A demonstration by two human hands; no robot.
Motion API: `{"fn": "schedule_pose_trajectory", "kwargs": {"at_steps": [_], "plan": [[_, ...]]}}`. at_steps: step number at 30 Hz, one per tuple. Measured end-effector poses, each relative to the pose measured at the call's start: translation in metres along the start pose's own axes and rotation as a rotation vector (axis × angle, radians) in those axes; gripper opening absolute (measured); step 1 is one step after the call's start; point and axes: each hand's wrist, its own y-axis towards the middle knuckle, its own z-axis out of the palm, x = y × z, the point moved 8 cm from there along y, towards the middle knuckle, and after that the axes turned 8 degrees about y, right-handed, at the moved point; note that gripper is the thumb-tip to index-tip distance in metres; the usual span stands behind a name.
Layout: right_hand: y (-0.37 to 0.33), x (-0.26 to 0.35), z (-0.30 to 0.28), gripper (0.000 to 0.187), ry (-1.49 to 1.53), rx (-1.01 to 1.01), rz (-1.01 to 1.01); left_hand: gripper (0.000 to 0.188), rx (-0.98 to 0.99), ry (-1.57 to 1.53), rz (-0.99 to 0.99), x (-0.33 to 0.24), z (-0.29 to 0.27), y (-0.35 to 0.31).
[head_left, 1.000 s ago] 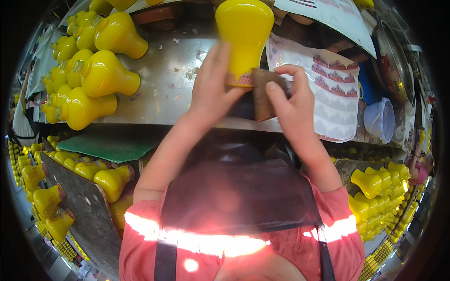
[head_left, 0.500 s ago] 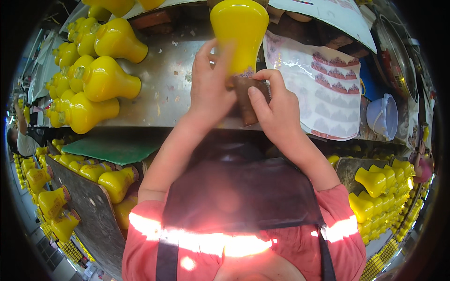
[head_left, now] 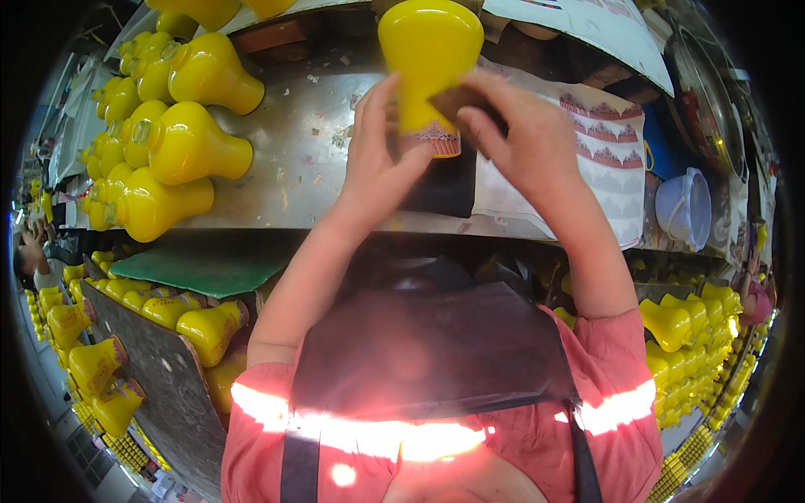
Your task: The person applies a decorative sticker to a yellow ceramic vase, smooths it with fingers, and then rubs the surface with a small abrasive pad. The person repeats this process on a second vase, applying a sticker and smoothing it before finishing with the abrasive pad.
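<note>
A glossy yellow vase (head_left: 432,42) lies in front of me with its narrow end toward me. Round that end runs a decal band (head_left: 440,141) in pink and purple. My left hand (head_left: 369,168) is closed on the vase's left side, its thumb by the band. In my right hand (head_left: 528,130) is a thin brown flat piece, like a scraper (head_left: 453,101), pinched between fingers and thumb, its corner over the vase. Motion blurs both sets of fingertips. Below the band lies a dark flat patch (head_left: 449,189), perhaps a pad.
Several plain yellow vases (head_left: 197,142) lie stacked at the left of the metal table (head_left: 285,159). A decal sheet (head_left: 604,197) is spread right of my hands, beside a pale bucket (head_left: 685,210). Boards with decorated vases (head_left: 210,331) stand lower left; more yellow vases (head_left: 671,323) fill the lower right.
My right hand has moved up and right, carrying the brown piece from the narrow end to the vase's side. The decal band now shows more fully. My left hand has shifted slightly.
</note>
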Motion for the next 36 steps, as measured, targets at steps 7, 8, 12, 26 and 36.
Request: {"fn": "schedule_pose_trajectory", "kwargs": {"at_steps": [7, 8, 12, 26, 36], "plan": [[0.012, 0.032, 0.004, 0.032, -0.026, 0.054, -0.256, 0.09, -0.018, -0.058, -0.013, 0.002, 0.001, 0.0], [0.014, 0.038, -0.002, 0.029, -0.035, -0.031, -0.291, 0.091, -0.018, -0.052, 0.005, 0.002, 0.001, 0.0], [0.014, 0.054, 0.026, 0.028, 0.048, 0.304, -0.424, 0.093, -0.057, 0.146, 0.12, -0.003, -0.003, 0.0], [-0.014, 0.014, 0.002, 0.032, 0.083, -0.059, -0.198, 0.098, -0.12, 0.346, 0.179, -0.023, -0.006, 0.002], [-0.018, 0.008, 0.009, 0.033, 0.23, -0.041, -0.189, 0.097, -0.051, 0.396, 0.248, -0.009, 0.0, -0.004]]}}
